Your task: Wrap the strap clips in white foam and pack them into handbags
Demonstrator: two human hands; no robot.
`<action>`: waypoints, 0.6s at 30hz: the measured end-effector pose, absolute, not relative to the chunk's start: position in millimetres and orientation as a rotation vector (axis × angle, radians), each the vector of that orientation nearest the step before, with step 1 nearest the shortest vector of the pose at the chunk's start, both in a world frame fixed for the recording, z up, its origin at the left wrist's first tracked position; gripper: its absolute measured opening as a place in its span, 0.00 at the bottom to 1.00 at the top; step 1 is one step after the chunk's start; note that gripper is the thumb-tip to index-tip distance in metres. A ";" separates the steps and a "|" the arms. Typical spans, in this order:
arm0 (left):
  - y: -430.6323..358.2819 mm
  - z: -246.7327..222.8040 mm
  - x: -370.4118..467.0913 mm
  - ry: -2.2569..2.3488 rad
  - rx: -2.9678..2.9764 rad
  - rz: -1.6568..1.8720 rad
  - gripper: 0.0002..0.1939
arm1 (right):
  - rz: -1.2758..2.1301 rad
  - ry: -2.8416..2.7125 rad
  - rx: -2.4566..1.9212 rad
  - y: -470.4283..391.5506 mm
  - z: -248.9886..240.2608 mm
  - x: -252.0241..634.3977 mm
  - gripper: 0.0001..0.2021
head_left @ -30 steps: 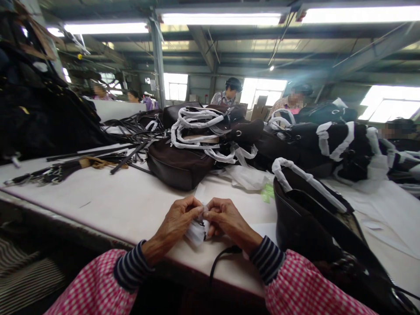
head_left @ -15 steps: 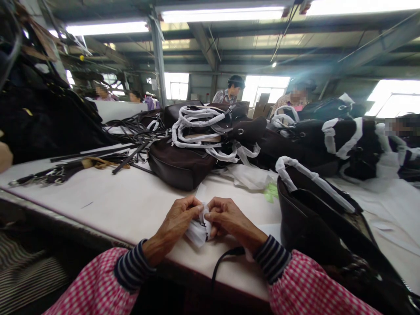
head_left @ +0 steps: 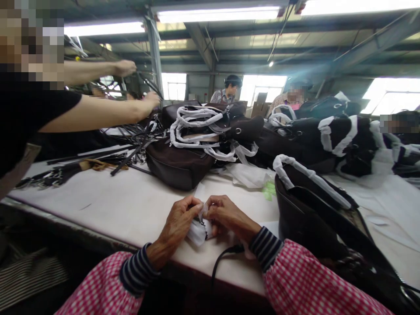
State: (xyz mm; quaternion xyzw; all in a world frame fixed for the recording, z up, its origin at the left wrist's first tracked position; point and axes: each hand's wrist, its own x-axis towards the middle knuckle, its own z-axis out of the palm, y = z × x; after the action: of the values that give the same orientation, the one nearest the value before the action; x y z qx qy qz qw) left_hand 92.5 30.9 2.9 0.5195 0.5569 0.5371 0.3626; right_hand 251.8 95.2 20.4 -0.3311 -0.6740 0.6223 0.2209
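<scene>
Between my two hands, just above the near part of the white table (head_left: 124, 205), is a piece of white tissue paper (head_left: 197, 234) with a small dark, beaded-looking strip in it. My left hand (head_left: 182, 216) pinches the paper from the left between thumb and forefinger. Opposite it, my right hand (head_left: 225, 216) pinches the right side, fingers curled. What the paper wraps is mostly hidden. A black cord (head_left: 226, 253) lies below my right hand. To the right stands a dark handbag (head_left: 302, 218) with its handle wrapped in white paper.
A dark bag (head_left: 180, 162) with wrapped straps lies ahead, in front of more piled bags (head_left: 305, 144). Black straps with metal clips (head_left: 62, 173) are at left. A green scrap (head_left: 269, 189) rests by crumpled paper (head_left: 249, 176). A co-worker's arm (head_left: 108, 113) reaches over the left side.
A co-worker in a black top has come in from the left, both arms stretched over the strap pile. My hands stay at the paper, almost unmoved.
</scene>
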 end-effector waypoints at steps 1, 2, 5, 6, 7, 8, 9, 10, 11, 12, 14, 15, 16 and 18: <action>30.8 3.0 92.9 1.438 1.341 1.388 0.15 | 1.717 -1.873 -0.915 95.2 21.6 251.9 0.05; 30.8 3.0 93.4 1.444 1.345 1.392 0.14 | 1.711 -1.882 -0.919 95.2 23.0 252.1 0.05; 31.1 3.0 94.1 1.453 1.359 1.394 0.14 | 1.697 -1.902 -0.909 94.7 25.7 252.7 0.05; 31.3 3.0 93.6 1.452 1.365 1.389 0.14 | 1.704 -1.900 -0.895 94.7 25.3 252.9 0.06; 31.5 2.9 92.6 1.447 1.371 1.377 0.14 | 1.720 -1.890 -0.880 94.8 24.2 253.2 0.06; 31.6 3.0 91.1 1.438 1.376 1.359 0.14 | 1.743 -1.874 -0.867 95.0 22.6 253.4 0.08; 31.8 3.1 89.1 1.425 1.380 1.337 0.15 | 1.764 -1.851 -0.858 95.2 20.5 253.7 0.09; 32.0 3.4 86.6 1.409 1.383 1.313 0.16 | 1.780 -1.826 -0.854 95.3 18.3 253.9 0.11; 32.4 3.9 83.9 1.389 1.384 1.287 0.18 | 1.786 -1.804 -0.855 95.4 16.1 254.1 0.12; 33.0 4.6 81.0 1.368 1.382 1.262 0.19 | 1.784 -1.787 -0.856 95.2 14.2 254.3 0.14; 34.8 6.8 75.4 1.332 1.369 1.213 0.22 | 1.764 -1.767 -0.859 94.4 11.6 254.4 0.16; 36.0 8.2 72.9 1.318 1.360 1.185 0.22 | 1.753 -1.762 -0.859 93.7 10.9 254.4 0.16; 37.4 9.8 70.6 1.307 1.350 1.155 0.22 | 1.742 -1.759 -0.856 93.0 10.5 254.4 0.16; 40.2 13.4 66.7 1.286 1.337 1.093 0.21 | 1.716 -1.761 -0.845 91.5 10.1 254.1 0.16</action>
State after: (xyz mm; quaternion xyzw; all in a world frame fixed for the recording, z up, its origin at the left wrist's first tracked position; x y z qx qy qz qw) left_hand 66.7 40.2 13.4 0.5466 0.5258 0.4469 0.4743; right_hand 254.1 91.5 10.1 -0.3131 -0.6526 0.6360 0.2675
